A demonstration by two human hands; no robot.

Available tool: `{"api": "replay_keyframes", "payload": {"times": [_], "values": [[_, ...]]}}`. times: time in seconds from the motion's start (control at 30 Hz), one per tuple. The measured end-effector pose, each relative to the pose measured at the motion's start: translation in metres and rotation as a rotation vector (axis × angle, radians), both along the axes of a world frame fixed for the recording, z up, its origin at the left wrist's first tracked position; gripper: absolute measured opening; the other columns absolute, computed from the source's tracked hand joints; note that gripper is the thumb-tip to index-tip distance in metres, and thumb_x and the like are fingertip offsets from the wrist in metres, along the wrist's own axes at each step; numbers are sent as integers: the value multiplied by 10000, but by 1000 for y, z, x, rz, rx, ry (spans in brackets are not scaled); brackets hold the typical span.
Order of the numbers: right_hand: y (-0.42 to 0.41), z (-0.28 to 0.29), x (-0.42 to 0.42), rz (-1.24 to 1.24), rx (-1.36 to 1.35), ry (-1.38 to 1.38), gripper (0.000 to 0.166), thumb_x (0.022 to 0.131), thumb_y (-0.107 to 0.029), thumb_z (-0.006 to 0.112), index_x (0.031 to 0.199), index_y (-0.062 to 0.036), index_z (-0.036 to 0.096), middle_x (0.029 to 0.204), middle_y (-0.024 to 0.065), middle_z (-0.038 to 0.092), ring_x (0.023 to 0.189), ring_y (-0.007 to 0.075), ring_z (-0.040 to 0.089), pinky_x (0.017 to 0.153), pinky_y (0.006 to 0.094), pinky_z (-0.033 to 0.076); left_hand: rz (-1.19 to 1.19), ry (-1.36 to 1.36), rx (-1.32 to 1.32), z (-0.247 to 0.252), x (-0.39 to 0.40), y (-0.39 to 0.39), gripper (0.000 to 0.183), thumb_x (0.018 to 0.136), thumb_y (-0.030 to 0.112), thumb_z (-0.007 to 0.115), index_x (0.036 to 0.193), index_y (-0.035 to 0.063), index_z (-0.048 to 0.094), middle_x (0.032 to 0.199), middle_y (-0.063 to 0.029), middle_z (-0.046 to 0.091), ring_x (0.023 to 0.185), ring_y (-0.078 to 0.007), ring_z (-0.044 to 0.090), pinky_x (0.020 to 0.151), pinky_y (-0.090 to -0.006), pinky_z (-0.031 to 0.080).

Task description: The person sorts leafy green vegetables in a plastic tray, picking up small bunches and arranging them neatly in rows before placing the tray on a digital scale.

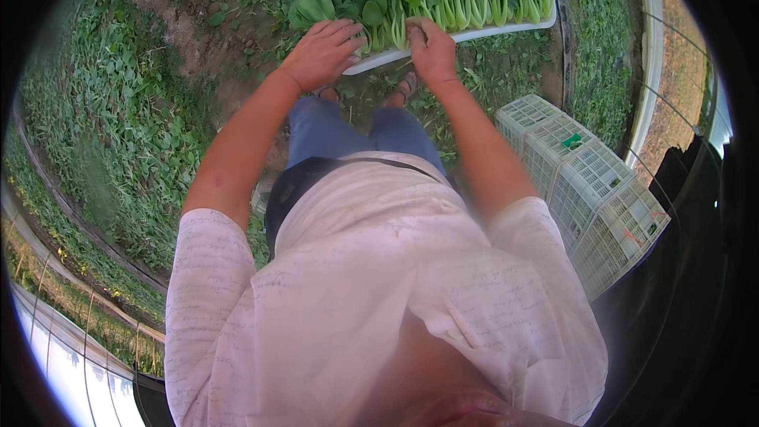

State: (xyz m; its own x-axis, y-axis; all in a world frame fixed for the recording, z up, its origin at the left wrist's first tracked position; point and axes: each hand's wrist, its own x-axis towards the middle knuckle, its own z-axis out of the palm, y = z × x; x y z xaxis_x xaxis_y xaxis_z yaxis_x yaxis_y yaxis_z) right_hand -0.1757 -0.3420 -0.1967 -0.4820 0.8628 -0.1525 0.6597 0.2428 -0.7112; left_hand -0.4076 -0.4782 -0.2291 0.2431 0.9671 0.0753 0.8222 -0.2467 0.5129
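Note:
A white plastic crate [501, 29] of leafy greens [379, 3] lies in front of me, at the top of the view. The greens look like bok choy, packed in rows with their pale stems [468, 9] towards me. My left hand [329, 50] rests at the crate's near left corner, its fingers reaching over stems and leaves. At the near rim, my right hand [431, 50] has its fingers curled beside the same small group of stems. These stems stand between the two hands. The fingertips are partly hidden, so a grip on them cannot be made out.
Several white slatted plastic crates [584, 166] stand in a row at my right. Low green plants [130, 118] cover the ground at left, and more grow along a strip [596, 35] at right. Loose leaves lie on the soil [237, 77] around my feet [405, 88].

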Motion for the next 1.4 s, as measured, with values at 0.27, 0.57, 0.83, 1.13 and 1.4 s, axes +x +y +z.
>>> {"api": "replay_keyframes", "payload": {"times": [0.27,0.57,0.83,1.13,1.4], "values": [[-4,-5,2,154,337,-255,550,874,-167,813,1349,-3,591,1142,192,653,978,357,684,865,421,577,-44,-3,41,-5,7,21,454,977,297,717,1384,104,657,1505,-87,588,1441,-285,497,1212,-471,372],[-17,-20,5,-145,52,-8,463,940,-108,733,1348,44,575,1122,134,706,970,231,685,835,403,564,-71,-68,77,9,-1,28,364,945,255,740,1279,117,701,1353,-48,643,1364,-255,549,1158,-452,413],[-16,10,10,-425,-412,335,391,1014,-98,572,1374,54,583,1187,89,698,1070,181,671,970,317,530,-132,-136,34,-14,-7,21,889,638,354,950,1404,64,602,1452,-140,588,1421,-364,501,1155,-515,405],[-45,-13,-25,227,67,-225,476,972,-87,635,1420,54,562,1216,266,652,1100,474,634,958,500,541,-165,-146,19,-4,-15,26,323,862,177,767,1161,121,659,1218,-49,639,1246,-265,606,1073,-430,475],[-33,27,-17,86,285,-138,364,935,-132,708,1283,-55,633,1160,195,627,1137,436,618,918,508,548,-107,11,123,8,-7,33,643,789,171,789,1410,122,629,1469,-58,602,1424,-244,522,1232,-447,364]]}}
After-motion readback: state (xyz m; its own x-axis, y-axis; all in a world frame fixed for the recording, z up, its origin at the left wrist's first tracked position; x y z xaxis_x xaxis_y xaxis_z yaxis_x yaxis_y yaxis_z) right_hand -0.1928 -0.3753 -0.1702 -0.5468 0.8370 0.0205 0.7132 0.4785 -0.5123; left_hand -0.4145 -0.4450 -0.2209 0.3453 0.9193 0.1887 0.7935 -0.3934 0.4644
